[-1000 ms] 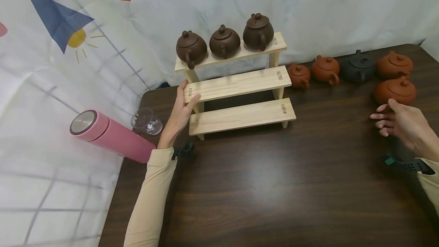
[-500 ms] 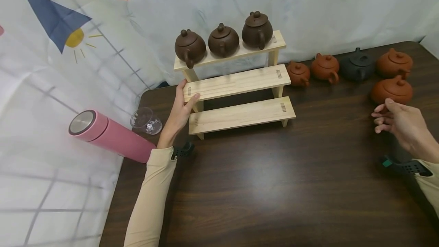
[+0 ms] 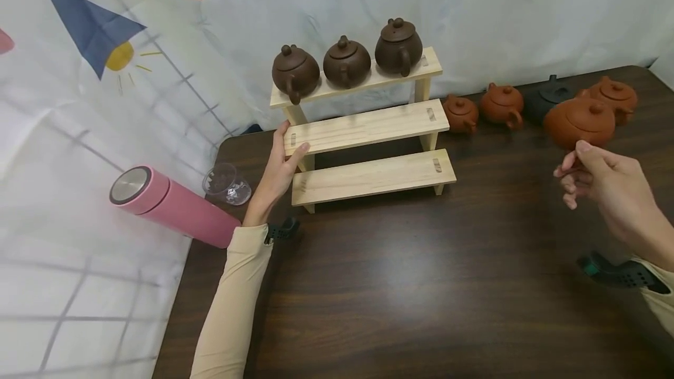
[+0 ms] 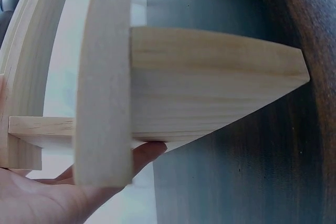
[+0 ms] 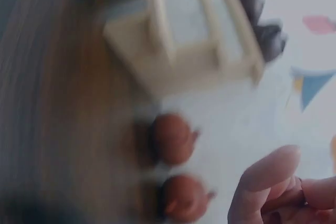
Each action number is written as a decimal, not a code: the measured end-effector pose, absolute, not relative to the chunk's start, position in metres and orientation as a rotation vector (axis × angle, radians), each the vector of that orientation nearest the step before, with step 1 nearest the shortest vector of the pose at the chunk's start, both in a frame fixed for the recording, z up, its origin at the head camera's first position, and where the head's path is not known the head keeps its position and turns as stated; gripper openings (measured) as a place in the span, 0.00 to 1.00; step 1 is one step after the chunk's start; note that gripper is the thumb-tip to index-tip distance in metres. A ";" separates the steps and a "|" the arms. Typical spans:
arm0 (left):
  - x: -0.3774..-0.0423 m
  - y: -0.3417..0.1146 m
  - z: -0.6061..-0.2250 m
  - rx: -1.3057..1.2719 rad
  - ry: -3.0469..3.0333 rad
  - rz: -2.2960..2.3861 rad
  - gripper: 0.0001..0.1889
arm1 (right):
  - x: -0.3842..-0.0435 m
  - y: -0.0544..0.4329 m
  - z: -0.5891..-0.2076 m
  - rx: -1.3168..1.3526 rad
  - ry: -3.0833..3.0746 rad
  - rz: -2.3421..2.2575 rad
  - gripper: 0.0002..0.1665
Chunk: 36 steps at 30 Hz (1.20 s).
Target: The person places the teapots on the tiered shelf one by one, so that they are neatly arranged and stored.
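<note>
My right hand (image 3: 613, 186) pinches the handle of an orange-red clay teapot (image 3: 579, 124) between thumb and fingers. The teapot is raised and overlaps the black teapot (image 3: 547, 98) and another red teapot (image 3: 613, 95) behind it. In the right wrist view my fingers are curled in the lower right corner, and the held teapot is out of frame. My left hand (image 3: 277, 171) grips the left end of the middle board of a three-step wooden stand (image 3: 368, 127), thumb on top. Three dark brown teapots (image 3: 346, 66) stand on its top step.
Two smaller red teapots (image 3: 460, 113) sit on the dark table (image 3: 400, 285) just right of the stand. A pink thermos flask (image 3: 174, 203) and a clear glass (image 3: 226, 184) stand at the left. A white printed cloth (image 3: 474, 4) hangs behind.
My right hand has lifted the red teapot off its place at the right and carried it up and leftward. The left hand keeps its grip on the stand.
</note>
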<state>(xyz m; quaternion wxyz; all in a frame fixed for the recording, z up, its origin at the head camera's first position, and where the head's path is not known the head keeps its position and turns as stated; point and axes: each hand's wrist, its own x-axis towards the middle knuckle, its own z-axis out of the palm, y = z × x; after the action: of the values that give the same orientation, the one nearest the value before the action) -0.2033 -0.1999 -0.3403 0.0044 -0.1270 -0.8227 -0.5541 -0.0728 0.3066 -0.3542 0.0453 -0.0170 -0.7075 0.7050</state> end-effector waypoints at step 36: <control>-0.200 -0.207 -0.338 -0.402 -2.495 -2.117 0.39 | -0.143 0.053 -0.279 0.763 -2.605 2.235 0.28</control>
<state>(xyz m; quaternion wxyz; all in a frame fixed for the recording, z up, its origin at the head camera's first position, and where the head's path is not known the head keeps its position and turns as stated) -0.1998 -0.2065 -0.3384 -0.0773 -0.1216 -0.7545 -0.6402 -0.1425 0.0535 -0.2791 -0.1865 0.2133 -0.7279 0.6244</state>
